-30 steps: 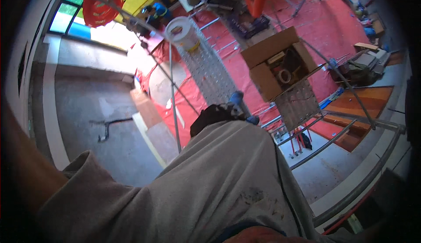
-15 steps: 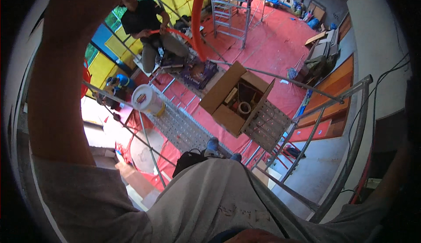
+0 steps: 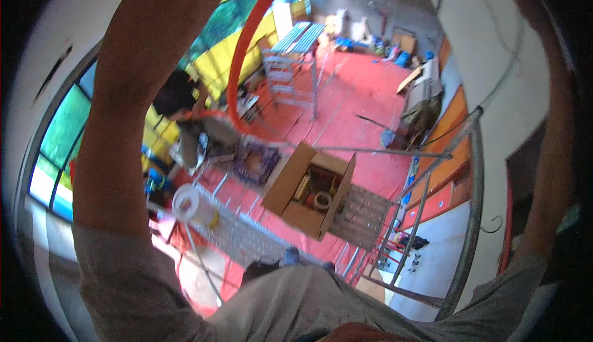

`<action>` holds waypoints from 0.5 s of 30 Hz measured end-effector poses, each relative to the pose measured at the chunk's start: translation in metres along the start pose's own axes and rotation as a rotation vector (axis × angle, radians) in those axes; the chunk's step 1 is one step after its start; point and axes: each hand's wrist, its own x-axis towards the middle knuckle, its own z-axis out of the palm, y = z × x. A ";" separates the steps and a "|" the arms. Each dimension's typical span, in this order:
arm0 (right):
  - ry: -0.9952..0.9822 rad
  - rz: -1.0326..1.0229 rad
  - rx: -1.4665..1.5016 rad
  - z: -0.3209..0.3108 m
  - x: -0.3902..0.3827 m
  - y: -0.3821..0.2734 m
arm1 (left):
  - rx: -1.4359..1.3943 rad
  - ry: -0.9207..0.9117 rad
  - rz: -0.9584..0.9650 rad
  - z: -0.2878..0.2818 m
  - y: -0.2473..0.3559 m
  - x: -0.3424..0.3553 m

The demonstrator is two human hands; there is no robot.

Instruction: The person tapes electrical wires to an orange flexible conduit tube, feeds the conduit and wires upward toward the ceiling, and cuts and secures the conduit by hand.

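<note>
Both my arms are raised; my left forearm (image 3: 139,58) and right forearm (image 3: 553,95) run out past the upper edge, leaving both hands unseen. An orange flexible tube (image 3: 238,88) curves down from the top edge, beside my left arm. Below me a perforated metal platform (image 3: 244,237) carries a white bucket (image 3: 190,207). An open cardboard box (image 3: 284,187) with a white ring-shaped item and other items inside rests on a second plank (image 3: 361,212). A patterned purple package (image 3: 253,163) lies left of the box.
A crouching co-worker (image 3: 179,104) in a dark top is at the middle left. Metal scaffold rails (image 3: 474,187) bound my right side. A low scaffold (image 3: 293,39) with a blue top stands on the red floor covering (image 3: 364,95). Cables (image 3: 501,76) hang along the right wall.
Over the last second both my arms have risen high on either side. The view has tilted up toward the far wall. The orange tube now shows as a long curve.
</note>
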 end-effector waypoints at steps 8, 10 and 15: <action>-0.097 0.676 -0.915 0.024 -0.059 -0.025 | 0.057 -0.070 -0.400 0.011 0.028 0.012; -0.034 0.621 -0.862 0.014 -0.062 -0.008 | 0.179 -0.012 -0.462 -0.008 0.024 0.012; -0.016 0.594 -0.721 0.007 -0.032 -0.010 | 0.450 0.287 -0.071 -0.031 -0.031 0.026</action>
